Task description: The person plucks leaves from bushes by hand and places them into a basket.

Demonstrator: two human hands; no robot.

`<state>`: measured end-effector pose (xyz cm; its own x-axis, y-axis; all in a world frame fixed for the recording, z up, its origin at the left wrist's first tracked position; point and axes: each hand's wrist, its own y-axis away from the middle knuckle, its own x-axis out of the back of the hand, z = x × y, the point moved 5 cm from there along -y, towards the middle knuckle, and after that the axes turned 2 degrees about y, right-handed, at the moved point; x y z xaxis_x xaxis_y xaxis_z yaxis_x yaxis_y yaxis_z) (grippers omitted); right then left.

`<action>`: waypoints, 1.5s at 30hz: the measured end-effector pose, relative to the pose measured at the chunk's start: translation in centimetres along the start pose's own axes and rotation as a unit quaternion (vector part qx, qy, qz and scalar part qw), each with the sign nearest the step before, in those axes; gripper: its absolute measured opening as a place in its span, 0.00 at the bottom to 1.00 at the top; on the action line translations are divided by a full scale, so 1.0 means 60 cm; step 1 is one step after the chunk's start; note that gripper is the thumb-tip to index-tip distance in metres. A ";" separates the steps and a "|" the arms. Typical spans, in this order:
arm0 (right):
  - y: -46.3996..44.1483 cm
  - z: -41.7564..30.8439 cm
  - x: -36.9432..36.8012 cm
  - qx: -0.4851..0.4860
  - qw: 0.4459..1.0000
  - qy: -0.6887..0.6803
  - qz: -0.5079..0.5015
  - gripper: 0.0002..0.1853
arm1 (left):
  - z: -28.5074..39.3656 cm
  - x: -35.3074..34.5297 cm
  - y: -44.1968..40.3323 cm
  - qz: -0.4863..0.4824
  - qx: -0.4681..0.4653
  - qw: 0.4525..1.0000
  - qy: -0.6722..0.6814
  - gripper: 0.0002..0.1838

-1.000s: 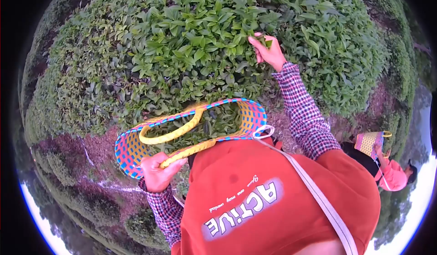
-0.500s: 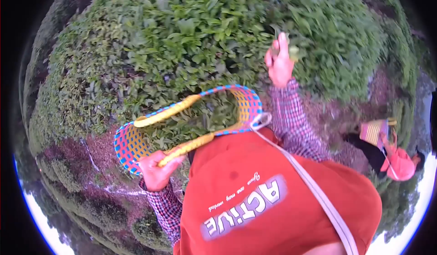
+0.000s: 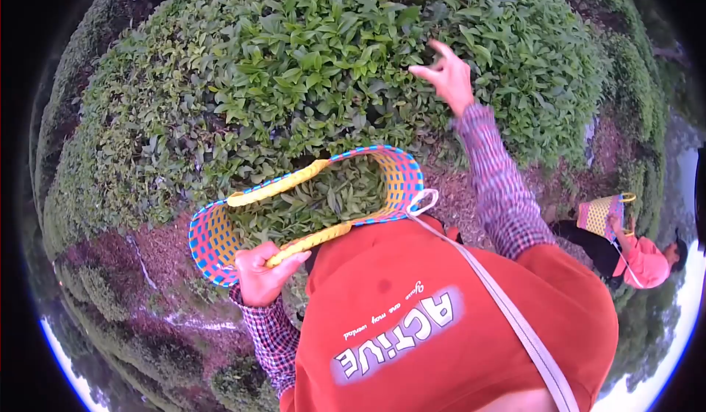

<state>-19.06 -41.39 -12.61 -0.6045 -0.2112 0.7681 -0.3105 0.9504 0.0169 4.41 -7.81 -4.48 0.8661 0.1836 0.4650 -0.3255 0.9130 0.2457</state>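
Note:
My left hand (image 3: 261, 274) is closed round the near yellow handle (image 3: 309, 243) of a woven basket (image 3: 211, 246) in blue, pink and yellow. Plucked green leaves (image 3: 323, 195) fill much of the basket, which rests against my front. A pale strap (image 3: 507, 313) tied at its right end runs up over my red top. Above and to the right of the basket, my right hand (image 3: 450, 77) is over a leafy green bush (image 3: 316, 59). Its thumb and forefinger are spread apart, and no leaf shows between them; the other fingers are curled.
Another person (image 3: 640, 257) in a pink top stands at the right with a woven basket (image 3: 597, 215). Brown ground (image 3: 173, 265) shows at the bush's foot, and further bushes (image 3: 140, 338) stand at lower left.
My right hand has tipped to the left, and its thumb and forefinger have parted. The basket and my left hand have shifted slightly in view, with the grip on the handle unchanged.

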 end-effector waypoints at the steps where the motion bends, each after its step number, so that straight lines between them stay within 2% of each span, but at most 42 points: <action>1: -0.033 0.012 -0.014 0.036 0.999 0.020 0.002 0.40 | -0.001 0.001 -0.001 0.000 0.000 1.000 0.009 0.20; 2: -0.065 0.023 -0.028 0.073 0.997 0.040 0.005 0.44 | 0.005 0.000 -0.004 0.001 -0.005 1.000 0.010 0.20; 3: -0.077 0.007 -0.038 0.119 0.990 0.071 0.024 0.39 | 0.003 0.000 -0.004 -0.005 -0.006 1.000 0.003 0.19; 5: -0.083 0.005 -0.055 0.074 0.996 -0.041 -0.018 0.29 | -0.002 0.002 -0.004 -0.014 -0.007 1.000 -0.012 0.18; 7: -0.085 0.029 -0.074 0.043 0.980 -0.191 0.028 0.16 | 0.004 0.001 -0.002 -0.003 -0.003 1.000 -0.004 0.17; 9: -0.062 0.049 -0.079 0.008 0.946 -0.313 0.081 0.12 | 0.006 0.003 -0.002 -0.001 -0.004 1.000 0.009 0.17; 11: -0.028 0.005 -0.007 0.012 0.924 -0.342 0.173 0.07 | 0.006 0.002 -0.002 -0.002 -0.008 1.000 0.026 0.16; 13: 0.010 -0.080 0.068 0.101 0.923 -0.333 0.164 0.07 | -0.012 -0.001 0.001 0.007 0.019 0.999 0.032 0.16; 14: 0.042 -0.113 0.071 0.124 0.943 -0.299 0.081 0.06 | -0.011 0.003 0.000 0.003 0.019 1.000 -0.013 0.17; 15: 0.070 -0.122 0.049 0.296 0.941 -0.158 -0.051 0.07 | -0.002 -0.001 -0.005 -0.002 0.010 1.000 0.003 0.18; 16: 0.117 -0.158 0.010 0.445 0.880 0.021 -0.165 0.12 | 0.010 -0.002 -0.014 0.006 -0.002 1.000 0.019 0.19; 17: 0.106 -0.134 -0.018 0.364 0.909 -0.016 -0.203 0.18 | 0.016 0.001 -0.016 0.007 -0.006 1.000 0.029 0.20; 18: 0.113 -0.096 -0.053 0.266 0.931 -0.057 -0.244 0.24 | 0.003 0.005 -0.014 -0.011 -0.006 0.999 -0.039 0.22; 20: 0.066 -0.072 -0.055 0.042 0.967 -0.069 -0.242 0.37 | 0.001 0.000 -0.016 -0.010 -0.004 1.000 -0.022 0.23; 21: 0.020 -0.064 -0.059 0.092 0.983 -0.050 -0.154 0.42 | 0.002 -0.001 -0.016 -0.012 -0.005 1.000 -0.016 0.23; 22: -0.014 -0.066 -0.073 0.133 0.980 0.076 -0.131 0.44 | 0.002 -0.003 -0.015 -0.005 0.001 1.000 -0.001 0.24; 23: -0.039 -0.070 -0.098 0.166 0.977 0.088 -0.103 0.45 | 0.004 -0.004 -0.018 -0.007 -0.001 1.000 0.000 0.24; 25: -0.057 -0.103 -0.131 0.217 0.954 0.188 -0.085 0.42 | 0.006 -0.001 -0.017 -0.003 -0.004 1.000 0.004 0.23; 28: -0.058 -0.120 -0.154 0.248 0.952 0.176 -0.031 0.32 | 0.006 0.005 -0.011 0.002 -0.004 1.000 0.000 0.22; 30: -0.065 -0.096 -0.166 0.185 0.981 0.009 -0.059 0.24 | 0.001 0.003 -0.009 0.006 0.003 1.000 0.005 0.21; 32: -0.061 -0.076 -0.178 0.144 0.976 -0.155 -0.049 0.14 | -0.013 0.000 -0.009 0.005 0.012 1.000 0.013 0.21; 35: -0.035 -0.053 -0.160 0.045 0.940 -0.338 -0.008 0.14 | 0.004 0.003 -0.012 0.012 -0.004 0.999 0.034 0.19; 37: -0.026 -0.091 -0.062 0.068 0.915 -0.385 0.097 0.12 | -0.003 0.001 -0.012 0.011 -0.003 1.000 0.029 0.18; 39: -0.020 -0.117 0.024 0.070 0.910 -0.379 0.153 0.12 | -0.015 0.001 -0.008 0.003 -0.011 1.000 0.017 0.18; 40: 0.004 -0.130 0.046 0.071 0.919 -0.369 0.123 0.13 | -0.017 0.000 -0.001 -0.009 -0.004 1.000 0.018 0.19; 41: 0.048 -0.153 0.063 0.085 0.946 -0.310 0.037 0.12 | -0.018 -0.001 -0.009 0.005 -0.006 1.000 0.021 0.19; 42: 0.080 -0.156 0.043 0.145 0.959 -0.237 -0.054 0.10 | -0.016 -0.001 -0.018 0.013 -0.007 1.000 0.028 0.20; 43: 0.135 -0.148 -0.012 0.150 0.898 -0.364 -0.196 0.09 | -0.014 0.000 -0.016 0.010 0.001 0.999 0.031 0.20; 44: 0.187 -0.138 -0.059 0.367 0.865 -0.208 -0.271 0.15 | -0.014 -0.001 -0.012 -0.001 0.012 0.999 0.035 0.20; 45: 0.180 -0.112 -0.071 0.305 0.894 -0.195 -0.265 0.21 | -0.013 -0.003 -0.014 -0.005 0.001 1.000 0.024 0.20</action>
<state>-14.90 -28.72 -11.42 -0.4268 -0.7710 0.4727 -0.8992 0.4173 -0.1313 4.82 -8.36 -5.43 0.8868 0.1909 0.4209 -0.3169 0.9141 0.2529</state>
